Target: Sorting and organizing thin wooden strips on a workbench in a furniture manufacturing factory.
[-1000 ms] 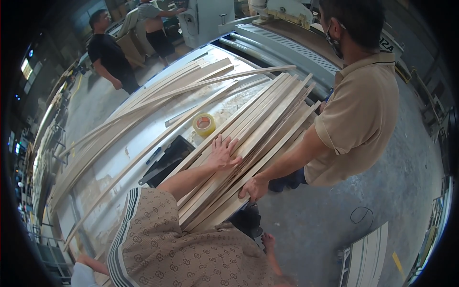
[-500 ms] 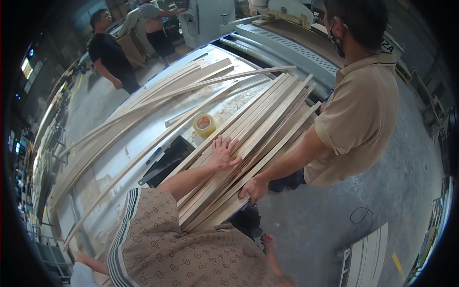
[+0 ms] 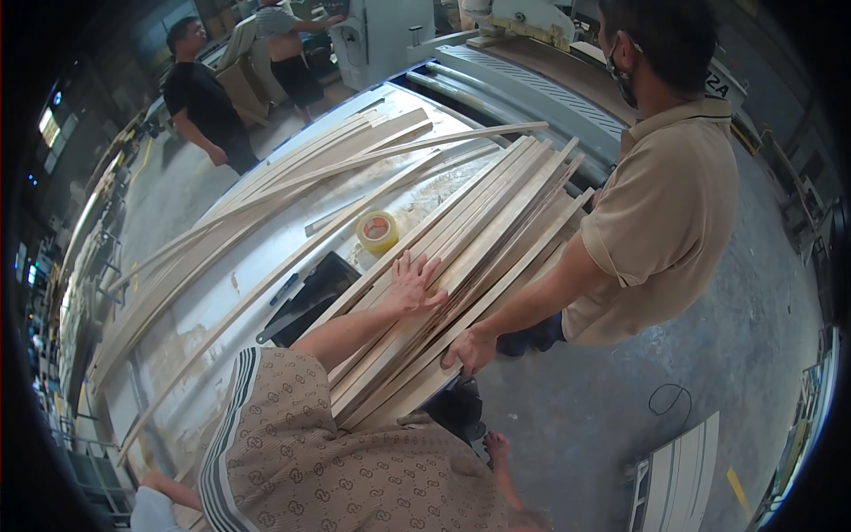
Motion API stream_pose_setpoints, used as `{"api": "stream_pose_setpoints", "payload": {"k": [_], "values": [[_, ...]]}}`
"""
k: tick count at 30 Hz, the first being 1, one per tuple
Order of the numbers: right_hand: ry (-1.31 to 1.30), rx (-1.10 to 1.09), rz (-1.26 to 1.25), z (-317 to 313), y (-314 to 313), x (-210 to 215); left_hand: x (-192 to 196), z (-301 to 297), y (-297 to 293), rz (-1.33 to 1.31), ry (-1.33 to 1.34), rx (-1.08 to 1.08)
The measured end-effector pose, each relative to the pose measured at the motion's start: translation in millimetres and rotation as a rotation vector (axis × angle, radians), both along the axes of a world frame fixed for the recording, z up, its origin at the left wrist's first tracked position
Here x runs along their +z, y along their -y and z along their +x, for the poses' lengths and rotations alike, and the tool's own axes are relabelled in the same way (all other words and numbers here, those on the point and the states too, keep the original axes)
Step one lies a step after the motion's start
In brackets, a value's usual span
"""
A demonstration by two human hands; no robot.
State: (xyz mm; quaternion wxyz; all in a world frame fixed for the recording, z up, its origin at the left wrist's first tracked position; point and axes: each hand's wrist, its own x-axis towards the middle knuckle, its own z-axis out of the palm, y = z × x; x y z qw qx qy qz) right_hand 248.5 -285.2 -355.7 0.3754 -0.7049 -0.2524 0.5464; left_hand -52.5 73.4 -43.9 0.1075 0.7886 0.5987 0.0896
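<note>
My left hand (image 3: 414,285) lies palm down with spread fingers on a bundle of long pale wood strips (image 3: 496,222). The strips run from my body towards the far right, side by side and partly stacked. A person in a beige shirt stands on the right, and that person's hand (image 3: 472,348) grips the bundle's near right edge. What looks like my right hand (image 3: 498,449) hangs low beside my patterned shirt, off the wood; its fingers cannot be made out. Left of the bundle sit a yellow tape roll (image 3: 379,232) and a black tray (image 3: 326,288).
More long strips (image 3: 266,191) lie across the left side of the pale table (image 3: 213,301). A blue pen (image 3: 284,288) rests near the tray. A roller machine (image 3: 532,84) adjoins the far end. Two people stand beyond the table; another person's arm (image 3: 168,489) shows at lower left.
</note>
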Motion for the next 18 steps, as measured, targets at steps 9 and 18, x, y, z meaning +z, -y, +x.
{"api": "stream_pose_setpoints", "payload": {"k": [9,18], "values": [[-0.273,-0.181,-0.006,1,2,-18,0,0,-1,0.003,-0.013,-0.005],[-0.304,-0.101,0.107,7,9,-31,0,4,-5,0.001,-0.007,-0.024]]}}
